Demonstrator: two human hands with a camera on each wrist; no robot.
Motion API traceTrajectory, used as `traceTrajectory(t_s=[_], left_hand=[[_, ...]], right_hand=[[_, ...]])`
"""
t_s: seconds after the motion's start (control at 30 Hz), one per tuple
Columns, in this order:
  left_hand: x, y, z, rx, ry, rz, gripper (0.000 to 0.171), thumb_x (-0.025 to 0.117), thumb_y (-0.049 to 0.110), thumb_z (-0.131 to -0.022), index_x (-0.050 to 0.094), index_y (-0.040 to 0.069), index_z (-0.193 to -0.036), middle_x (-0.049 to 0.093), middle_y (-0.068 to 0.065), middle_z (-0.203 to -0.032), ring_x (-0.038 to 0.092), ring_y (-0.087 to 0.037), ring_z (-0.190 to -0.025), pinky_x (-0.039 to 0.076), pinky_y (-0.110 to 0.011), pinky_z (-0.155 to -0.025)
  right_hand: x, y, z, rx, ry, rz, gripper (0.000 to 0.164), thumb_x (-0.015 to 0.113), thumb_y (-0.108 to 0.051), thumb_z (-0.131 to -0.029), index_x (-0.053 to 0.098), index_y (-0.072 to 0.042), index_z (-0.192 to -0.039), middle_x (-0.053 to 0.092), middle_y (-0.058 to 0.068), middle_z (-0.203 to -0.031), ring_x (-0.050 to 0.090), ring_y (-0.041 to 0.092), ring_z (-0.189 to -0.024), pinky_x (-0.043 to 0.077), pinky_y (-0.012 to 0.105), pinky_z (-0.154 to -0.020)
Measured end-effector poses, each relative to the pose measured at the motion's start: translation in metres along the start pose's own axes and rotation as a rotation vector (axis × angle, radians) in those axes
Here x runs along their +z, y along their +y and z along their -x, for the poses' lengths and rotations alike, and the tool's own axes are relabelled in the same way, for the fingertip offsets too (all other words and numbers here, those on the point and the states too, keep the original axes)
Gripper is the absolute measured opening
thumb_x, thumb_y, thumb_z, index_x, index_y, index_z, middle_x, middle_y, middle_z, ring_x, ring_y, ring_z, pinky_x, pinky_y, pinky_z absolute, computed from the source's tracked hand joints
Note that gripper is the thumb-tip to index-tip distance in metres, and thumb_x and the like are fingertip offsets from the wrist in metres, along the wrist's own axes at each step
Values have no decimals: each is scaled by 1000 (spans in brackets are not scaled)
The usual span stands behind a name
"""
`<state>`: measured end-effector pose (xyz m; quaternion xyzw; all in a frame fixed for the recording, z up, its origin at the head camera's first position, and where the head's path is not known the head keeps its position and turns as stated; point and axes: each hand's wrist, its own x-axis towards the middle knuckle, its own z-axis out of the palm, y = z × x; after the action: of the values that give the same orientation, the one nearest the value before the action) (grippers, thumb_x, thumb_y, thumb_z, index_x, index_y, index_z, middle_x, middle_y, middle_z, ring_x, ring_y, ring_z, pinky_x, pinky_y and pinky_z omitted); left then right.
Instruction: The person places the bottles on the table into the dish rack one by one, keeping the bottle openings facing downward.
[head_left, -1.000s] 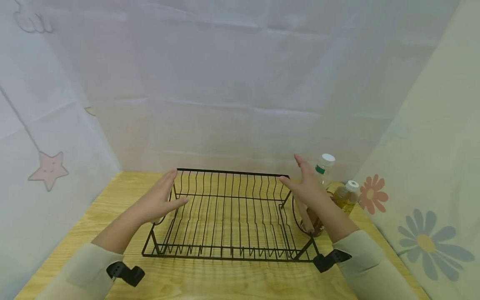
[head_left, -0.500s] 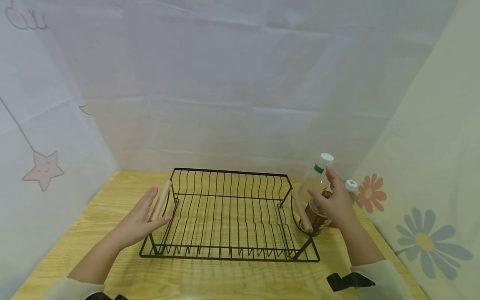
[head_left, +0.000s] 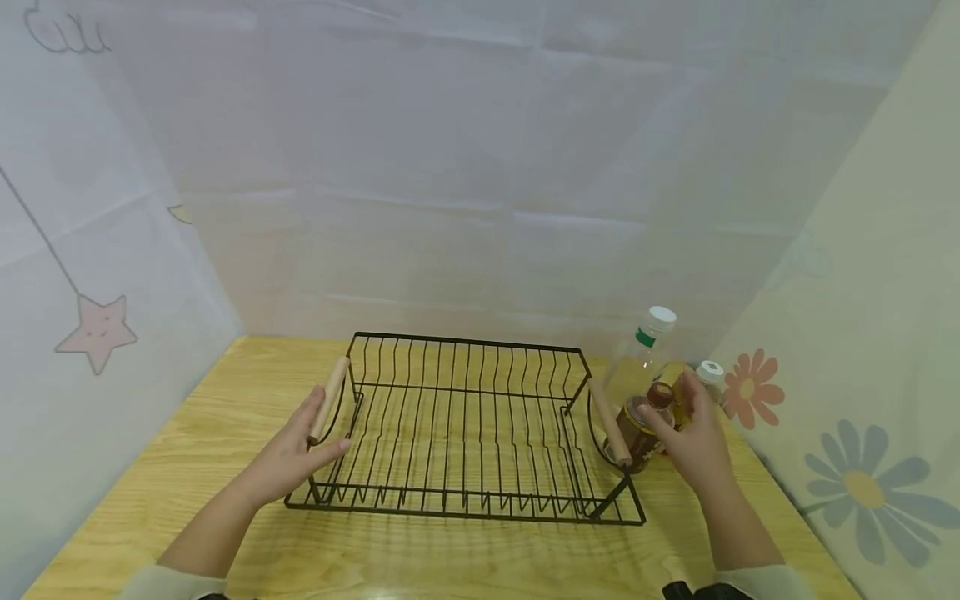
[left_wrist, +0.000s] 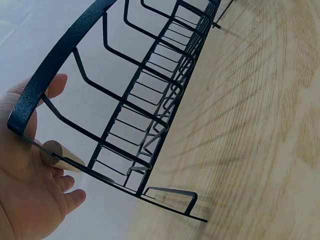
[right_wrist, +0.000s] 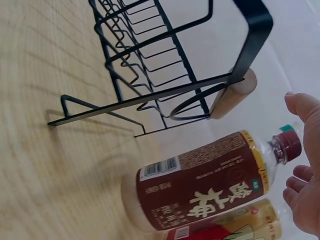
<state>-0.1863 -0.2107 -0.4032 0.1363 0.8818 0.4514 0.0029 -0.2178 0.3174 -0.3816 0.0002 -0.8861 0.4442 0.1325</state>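
A black wire dish rack (head_left: 466, 516) stands on the table, with a wooden handle at each end. My left hand (head_left: 285, 458) is at the left handle (head_left: 330, 400), fingers extended on its outer side and thumb reaching past it toward the rack. In the left wrist view, the handle (left_wrist: 62, 155) lies close to the palm, and contact is hard to tell. My right hand (head_left: 697, 442) is near the brown cap (head_left: 661, 395) of a brown-labelled drink bottle (right_wrist: 200, 185), thumb and fingers spread. The right wrist view has a gap between that hand and the cap.
A clear bottle with a white cap (head_left: 662, 317) stands behind the brown-labelled one. Another white-capped bottle (head_left: 709, 375), with yellow on it, is partly hidden by my right hand. The right handle (head_left: 611, 423) stands close to the bottles. Cloth walls (head_left: 450, 167) enclose the table.
Both hands have moved back from the rack's upper part. The left dropped toward the left handle's near end; the right shifted right and down to the brown-capped bottle. The rack stays put.
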Motion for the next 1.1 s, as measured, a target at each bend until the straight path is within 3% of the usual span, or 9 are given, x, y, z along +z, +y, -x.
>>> traceTrajectory(t_s=[0.2, 0.47, 0.83, 1.1], left_hand=[[1, -5, 3, -59, 12, 31, 89, 56, 34, -98, -3, 3, -157, 0, -31, -160, 17, -59, -140, 31, -77, -101], [1, -7, 7, -57, 7, 78, 92, 58, 30, -97, -7, 7, -157, -3, -32, -160, 7, -61, -141, 16, -81, -103], [2, -8, 5, -56, -6, 90, 91, 57, 29, -98, -8, 7, -157, -6, -30, -161, 3, -60, -142, 14, -82, -103], [3, -8, 3, -56, -10, 84, 92, 58, 30, -97, -8, 7, -157, -5, -30, -161, 3, -61, -142, 12, -82, -103]], right_hand=[[9, 9, 3, 52, 5, -14, 100, 67, -41, -92, 0, -5, -158, 13, 27, -161, 18, 51, -145, 25, 67, -113], [21, 17, 6, 112, -25, -19, 104, 67, -40, -92, -5, -3, -157, 16, 32, -159, 23, 51, -143, 29, 63, -114], [29, 33, 2, 169, -24, -53, 103, 70, -34, -91, -2, -3, -157, 21, 31, -157, 28, 49, -142, 34, 60, -113], [30, 38, 2, 185, -18, -38, 105, 70, -40, -90, -2, -4, -157, 20, 31, -156, 30, 49, -141, 37, 62, -110]])
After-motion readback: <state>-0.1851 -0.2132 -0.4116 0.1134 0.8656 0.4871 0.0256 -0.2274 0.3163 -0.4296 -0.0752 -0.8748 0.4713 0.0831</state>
